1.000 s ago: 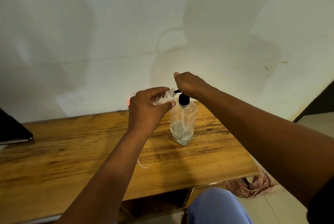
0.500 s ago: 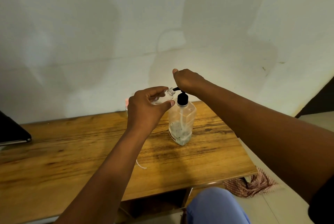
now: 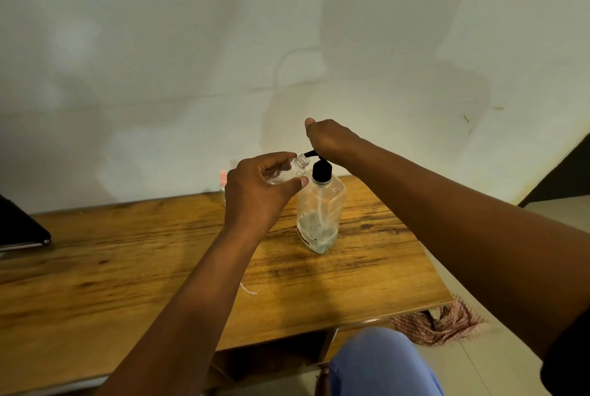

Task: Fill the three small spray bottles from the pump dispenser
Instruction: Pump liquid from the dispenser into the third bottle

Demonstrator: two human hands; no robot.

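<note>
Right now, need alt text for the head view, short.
A person's left hand holds a small clear spray bottle, uncapped, with its mouth at the black nozzle of a pump dispenser while the right hand rests on the pump head. The dispenser stands on a wooden table against a pale wall, holding little liquid.

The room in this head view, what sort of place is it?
Probably a home room, not a lab: a wooden table against a bare painted wall, tiled floor, and a crumpled cloth lying there.
</note>
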